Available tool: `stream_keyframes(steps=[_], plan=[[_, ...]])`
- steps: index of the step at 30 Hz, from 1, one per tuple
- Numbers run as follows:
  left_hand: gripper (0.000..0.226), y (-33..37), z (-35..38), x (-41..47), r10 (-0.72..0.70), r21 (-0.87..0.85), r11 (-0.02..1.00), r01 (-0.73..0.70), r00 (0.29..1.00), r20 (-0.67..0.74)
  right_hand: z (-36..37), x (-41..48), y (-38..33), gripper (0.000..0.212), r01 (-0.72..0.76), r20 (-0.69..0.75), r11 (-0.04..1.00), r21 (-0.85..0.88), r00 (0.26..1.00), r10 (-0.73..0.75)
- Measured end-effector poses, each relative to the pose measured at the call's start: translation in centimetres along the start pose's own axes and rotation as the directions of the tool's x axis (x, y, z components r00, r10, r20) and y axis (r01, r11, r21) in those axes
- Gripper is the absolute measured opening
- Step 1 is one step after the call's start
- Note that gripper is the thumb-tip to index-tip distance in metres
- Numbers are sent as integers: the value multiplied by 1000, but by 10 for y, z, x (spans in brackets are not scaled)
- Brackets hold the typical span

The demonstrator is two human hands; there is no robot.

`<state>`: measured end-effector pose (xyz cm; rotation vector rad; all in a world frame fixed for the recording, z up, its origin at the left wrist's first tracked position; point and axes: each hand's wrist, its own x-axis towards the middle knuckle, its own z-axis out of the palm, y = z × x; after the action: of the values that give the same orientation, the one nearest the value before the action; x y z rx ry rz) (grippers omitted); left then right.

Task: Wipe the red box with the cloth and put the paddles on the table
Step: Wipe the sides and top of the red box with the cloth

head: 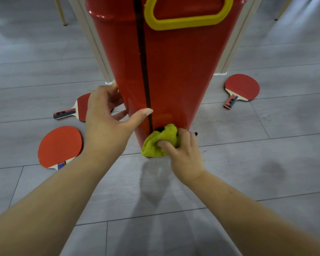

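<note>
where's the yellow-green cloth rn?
Head view, lower centre: the bunched yellow-green cloth is gripped in the right hand, pressed against the bottom of the tall red plastic box.

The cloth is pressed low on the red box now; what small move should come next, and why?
Probably slide the cloth upward along the red box. The right hand grips it at the box's bottom edge, the left hand steadies the side, and the tall face above awaits wiping.
</note>
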<state>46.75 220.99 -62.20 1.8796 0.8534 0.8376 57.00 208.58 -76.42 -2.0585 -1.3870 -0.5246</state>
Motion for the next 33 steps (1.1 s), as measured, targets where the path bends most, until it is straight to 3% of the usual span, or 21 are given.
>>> stream_keyframes(steps=[3, 6, 8, 11, 13, 15, 18, 22, 25, 33], plan=[[54, 1, 0, 0, -2, 7, 1000, 2, 1000, 3, -6, -5, 17, 58, -115, 35, 993, 28, 993, 114], [56, 0, -1, 0, -7, 23, 1000, 7, 1000, -3, -7, -9, 26, 71, -245, 67, 968, 59, 968, 241], [57, 0, -1, 0, -15, 21, 1000, 15, 1000, -1, -4, -12, 25, 70, -321, 68, 941, 105, 947, 315], [56, 0, -2, 1, -20, 26, 999, 19, 1000, 4, -1, -13, 18, 47, -470, 146, 869, 155, 881, 450], [56, -1, -3, 1, -19, 26, 999, 19, 1000, 10, 4, -12, 8, 49, -511, 150, 849, 138, 858, 492], [56, -1, -3, 1, -17, 25, 1000, 17, 1000, 15, 11, -13, -1, 58, -353, 134, 922, 162, 933, 334], [56, 0, -3, 2, -17, 4, 1000, 16, 1000, 26, 24, -15, -10, 43, -60, 61, 995, 75, 997, 56], [52, -1, -4, 4, -15, -15, 1000, 16, 999, 38, 43, -13, -23, 27, 29, -20, 999, -31, 999, -30], [52, -1, -5, 4, -13, -15, 1000, 14, 999, 44, 51, -19, -20, 28, 141, 60, 981, -136, 989, -134], [56, -2, -3, 1, -23, -14, 1000, 24, 999, 32, 49, -24, 3, 26, 181, 27, 963, -198, 983, -179]])
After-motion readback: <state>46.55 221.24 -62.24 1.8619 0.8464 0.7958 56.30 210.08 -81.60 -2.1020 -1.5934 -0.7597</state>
